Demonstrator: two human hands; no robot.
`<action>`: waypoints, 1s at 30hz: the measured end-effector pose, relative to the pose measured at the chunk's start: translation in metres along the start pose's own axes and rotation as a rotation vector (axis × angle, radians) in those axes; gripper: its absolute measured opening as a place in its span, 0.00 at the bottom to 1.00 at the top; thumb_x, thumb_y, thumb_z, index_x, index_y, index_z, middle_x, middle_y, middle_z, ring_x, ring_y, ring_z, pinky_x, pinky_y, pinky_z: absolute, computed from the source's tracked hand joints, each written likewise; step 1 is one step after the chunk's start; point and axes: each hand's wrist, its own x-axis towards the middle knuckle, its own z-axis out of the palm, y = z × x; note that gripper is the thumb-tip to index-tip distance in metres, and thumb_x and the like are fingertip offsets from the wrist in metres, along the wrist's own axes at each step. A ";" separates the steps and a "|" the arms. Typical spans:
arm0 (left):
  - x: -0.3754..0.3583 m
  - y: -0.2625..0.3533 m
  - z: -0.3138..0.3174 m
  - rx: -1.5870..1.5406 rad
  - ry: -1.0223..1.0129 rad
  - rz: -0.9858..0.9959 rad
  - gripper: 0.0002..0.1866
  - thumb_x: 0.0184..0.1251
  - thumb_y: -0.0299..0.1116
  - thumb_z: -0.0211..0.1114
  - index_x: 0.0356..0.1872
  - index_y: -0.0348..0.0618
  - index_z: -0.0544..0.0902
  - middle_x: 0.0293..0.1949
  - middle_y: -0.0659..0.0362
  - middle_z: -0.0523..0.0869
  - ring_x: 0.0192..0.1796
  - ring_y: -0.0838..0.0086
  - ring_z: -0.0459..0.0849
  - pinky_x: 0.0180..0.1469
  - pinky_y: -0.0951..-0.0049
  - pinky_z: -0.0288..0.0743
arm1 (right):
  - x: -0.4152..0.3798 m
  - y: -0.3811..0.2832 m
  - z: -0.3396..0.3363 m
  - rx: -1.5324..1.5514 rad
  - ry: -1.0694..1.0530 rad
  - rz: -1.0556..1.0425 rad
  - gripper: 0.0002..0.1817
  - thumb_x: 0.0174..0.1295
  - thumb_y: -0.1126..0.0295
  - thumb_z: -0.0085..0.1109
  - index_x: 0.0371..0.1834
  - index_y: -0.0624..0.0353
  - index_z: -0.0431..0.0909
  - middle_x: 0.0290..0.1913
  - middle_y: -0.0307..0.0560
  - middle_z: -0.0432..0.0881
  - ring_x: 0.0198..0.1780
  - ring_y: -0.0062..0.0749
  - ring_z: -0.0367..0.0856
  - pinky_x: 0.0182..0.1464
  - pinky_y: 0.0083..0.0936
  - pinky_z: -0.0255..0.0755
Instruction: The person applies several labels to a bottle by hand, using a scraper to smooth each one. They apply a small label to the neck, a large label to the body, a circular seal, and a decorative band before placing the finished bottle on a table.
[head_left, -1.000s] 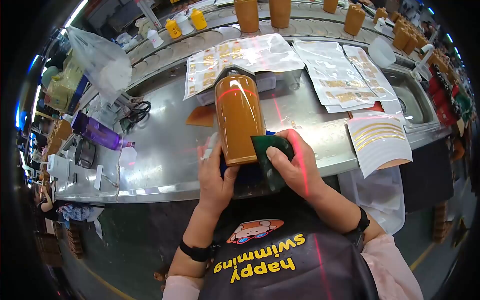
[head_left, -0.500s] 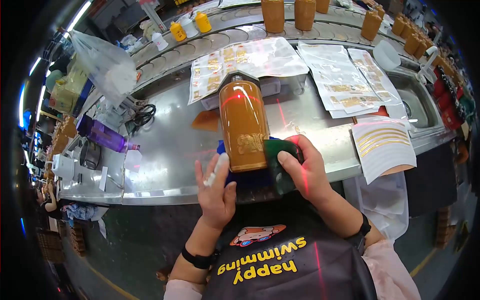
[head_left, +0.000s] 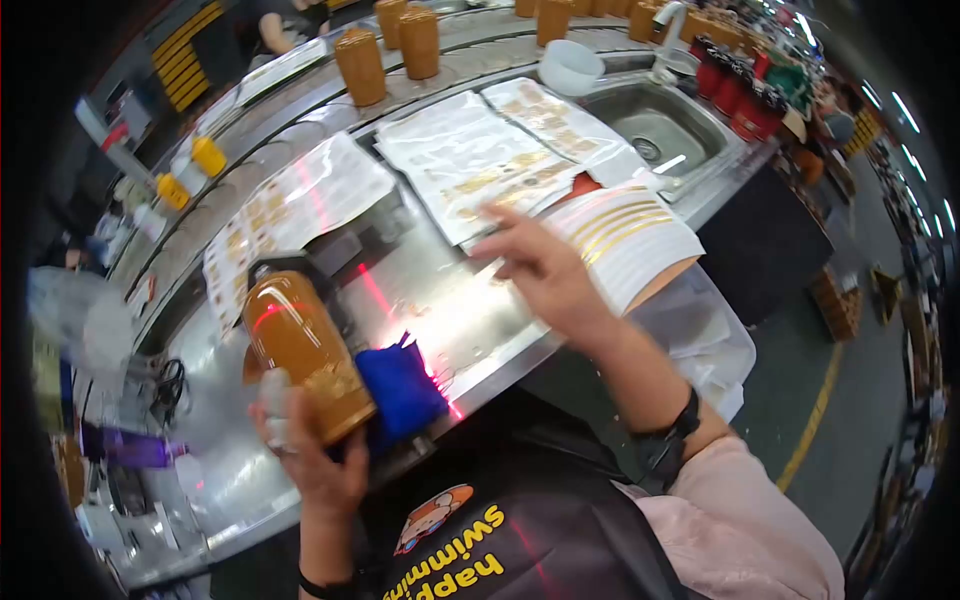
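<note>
A glossy brown ceramic bottle [head_left: 300, 345] lies on its side, its neck end toward a dark holder and its base toward me. My left hand [head_left: 315, 455] is closed around the base end, with white wrapping on a finger and the thumb at the bottom edge. A raised gold decal [head_left: 335, 385] shows near the base. Beside the bottle a blue cloth [head_left: 400, 388] lies at the table edge. My right hand [head_left: 548, 268] is blurred, fingers apart with nothing in them, above the metal table beside the printed decal sheets [head_left: 470, 160].
A white sheet with curved gold strips [head_left: 630, 235] lies at the right, above a translucent bin [head_left: 700, 350]. Behind it are a sink [head_left: 650, 125] and a white bowl [head_left: 571, 68]. Brown bottles [head_left: 360, 68] stand along the conveyor. A purple bottle [head_left: 130, 447] is at left.
My right hand has left the bottle and moved toward the decal sheets; the dark green piece it held is out of sight. My left hand has closed on the base. The view has turned right.
</note>
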 end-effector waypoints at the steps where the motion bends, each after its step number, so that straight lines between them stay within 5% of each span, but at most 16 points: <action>1: -0.004 -0.002 0.004 -0.118 0.003 -0.101 0.43 0.56 0.40 0.74 0.72 0.38 0.64 0.69 0.41 0.68 0.73 0.45 0.61 0.76 0.43 0.46 | 0.011 0.019 -0.033 -0.223 0.074 -0.088 0.22 0.53 0.91 0.48 0.45 0.59 0.85 0.71 0.53 0.70 0.60 0.31 0.78 0.56 0.25 0.76; 3: -0.007 -0.003 0.012 -0.342 0.006 -0.321 0.47 0.58 0.42 0.74 0.74 0.35 0.59 0.71 0.42 0.67 0.74 0.43 0.59 0.75 0.42 0.46 | 0.039 0.046 -0.100 -0.551 0.135 -0.027 0.21 0.54 0.88 0.47 0.41 0.57 0.87 0.68 0.55 0.74 0.65 0.45 0.77 0.64 0.29 0.70; 6: 0.004 0.002 -0.007 0.021 -0.100 -0.155 0.45 0.62 0.48 0.72 0.74 0.35 0.62 0.70 0.45 0.70 0.74 0.43 0.60 0.75 0.43 0.44 | 0.082 0.125 -0.184 -1.014 0.085 0.145 0.17 0.55 0.79 0.52 0.40 0.49 0.90 0.66 0.56 0.75 0.64 0.51 0.75 0.67 0.36 0.68; 10: 0.001 -0.007 -0.012 0.101 -0.157 -0.099 0.38 0.64 0.46 0.69 0.69 0.35 0.67 0.68 0.39 0.71 0.73 0.40 0.63 0.76 0.41 0.42 | 0.127 0.187 -0.226 -1.368 -0.244 0.293 0.18 0.59 0.73 0.55 0.47 0.39 0.88 0.73 0.46 0.66 0.71 0.49 0.65 0.67 0.44 0.69; 13: -0.014 -0.016 -0.004 0.006 -0.092 -0.108 0.37 0.62 0.41 0.70 0.69 0.34 0.67 0.68 0.34 0.70 0.72 0.40 0.65 0.74 0.40 0.48 | 0.149 0.163 -0.236 -1.477 -0.234 0.446 0.16 0.59 0.72 0.56 0.45 0.41 0.89 0.73 0.53 0.66 0.70 0.56 0.65 0.67 0.36 0.66; 14: -0.022 -0.020 0.002 -0.035 -0.058 -0.131 0.38 0.61 0.40 0.71 0.69 0.34 0.66 0.68 0.34 0.70 0.72 0.40 0.66 0.74 0.40 0.51 | 0.152 0.177 -0.245 -1.512 -0.093 0.334 0.12 0.61 0.63 0.59 0.43 0.46 0.89 0.64 0.54 0.76 0.63 0.53 0.73 0.65 0.37 0.69; 15: -0.022 -0.020 0.007 -0.077 -0.024 -0.155 0.39 0.61 0.39 0.71 0.70 0.33 0.65 0.68 0.34 0.70 0.72 0.41 0.66 0.73 0.41 0.53 | 0.161 0.189 -0.253 -1.458 -0.072 0.404 0.13 0.58 0.60 0.61 0.42 0.48 0.89 0.60 0.53 0.79 0.61 0.51 0.76 0.63 0.38 0.71; 16: -0.023 -0.020 0.013 -0.108 0.028 -0.110 0.37 0.64 0.32 0.69 0.71 0.27 0.63 0.65 0.38 0.74 0.69 0.52 0.72 0.70 0.56 0.65 | 0.171 0.201 -0.261 -1.402 -0.051 0.475 0.15 0.56 0.57 0.62 0.41 0.50 0.89 0.56 0.53 0.82 0.59 0.49 0.79 0.61 0.38 0.73; 20: -0.034 -0.022 0.014 -0.255 -0.014 -0.198 0.38 0.65 0.32 0.68 0.72 0.28 0.60 0.67 0.40 0.72 0.69 0.51 0.72 0.71 0.56 0.64 | 0.177 0.210 -0.278 -1.103 -0.049 0.628 0.18 0.49 0.52 0.66 0.31 0.55 0.89 0.37 0.54 0.88 0.43 0.48 0.87 0.54 0.38 0.77; 25: -0.043 -0.030 0.015 -0.264 -0.010 -0.265 0.40 0.67 0.39 0.67 0.73 0.30 0.59 0.68 0.41 0.70 0.70 0.52 0.70 0.72 0.56 0.62 | 0.183 0.194 -0.272 -1.255 -0.050 0.379 0.14 0.49 0.57 0.70 0.26 0.58 0.86 0.30 0.53 0.86 0.34 0.40 0.86 0.39 0.35 0.77; 28: -0.022 -0.005 0.020 -0.634 0.078 -0.489 0.46 0.61 0.42 0.72 0.73 0.29 0.58 0.70 0.38 0.65 0.71 0.49 0.67 0.72 0.54 0.58 | 0.210 0.151 -0.215 -1.047 -0.114 0.240 0.13 0.52 0.60 0.69 0.28 0.60 0.84 0.30 0.53 0.86 0.34 0.37 0.84 0.37 0.33 0.75; 30: -0.024 -0.014 0.014 -0.504 -0.100 -0.486 0.47 0.62 0.46 0.71 0.74 0.29 0.57 0.70 0.40 0.66 0.71 0.50 0.66 0.72 0.54 0.57 | 0.233 0.157 -0.174 -0.743 -0.143 0.258 0.13 0.53 0.61 0.69 0.30 0.61 0.84 0.30 0.54 0.85 0.33 0.37 0.84 0.38 0.34 0.75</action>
